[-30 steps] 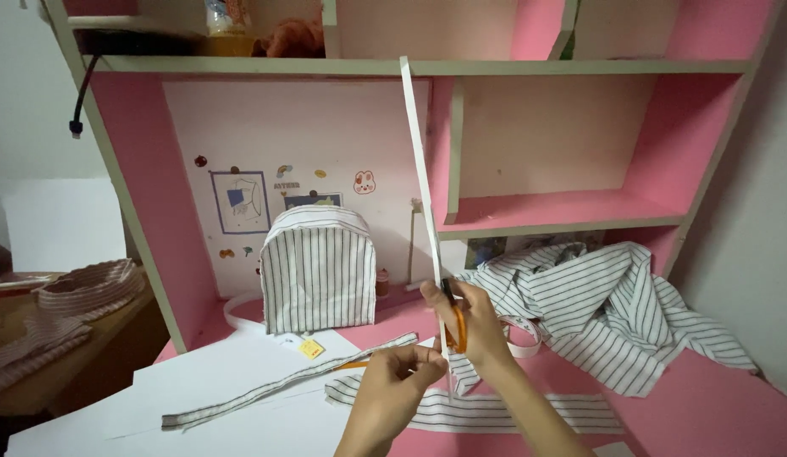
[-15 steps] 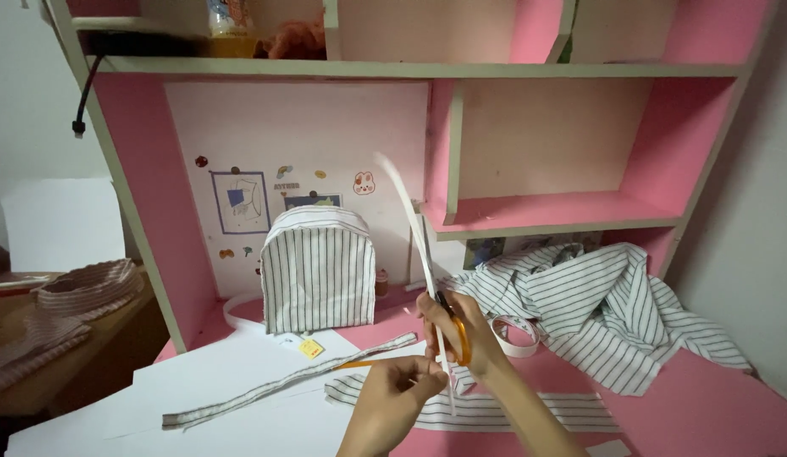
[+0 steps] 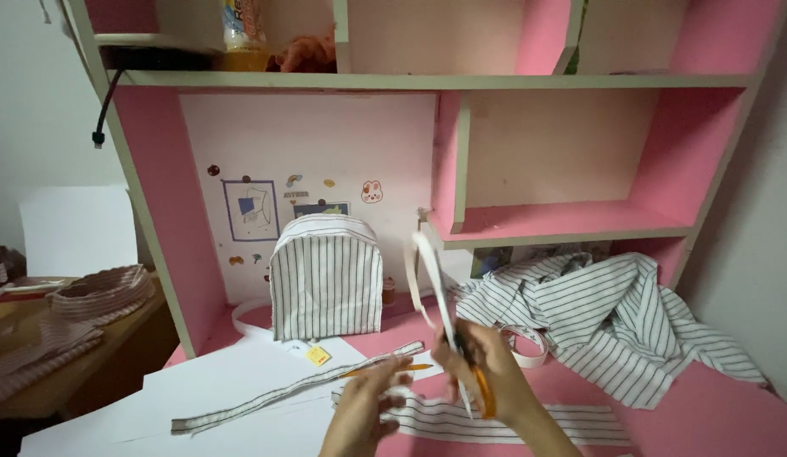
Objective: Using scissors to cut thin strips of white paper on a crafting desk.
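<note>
While the right hand point(image 3: 486, 372) grips the orange-handled scissors point(image 3: 476, 381) with its fingers closed through the loops, a long white strip point(image 3: 431, 279) curls up from the blades and bends over in front of the striped pouch point(image 3: 327, 275). The left hand point(image 3: 364, 406), just left of the scissors, looks half open and blurred; whether it pinches the strip's lower end I cannot tell. Both hands hover over the pink surface point(image 3: 715, 406), right of and nearer than the pouch.

Because the strip is limp and arches freely, it could sag or twist between the blades, giving a crooked or ragged cut. With the left fingers so near the scissors, a nick is possible if the strip slips. Below the hands lies a striped fabric band point(image 3: 529, 423), and another narrow striped strip point(image 3: 300, 389) runs left of it in front of the pouch; a low blade could catch either. To the right of the pouch the heaped striped cloth point(image 3: 605, 313) sits near enough to snag a trailing end.
</note>
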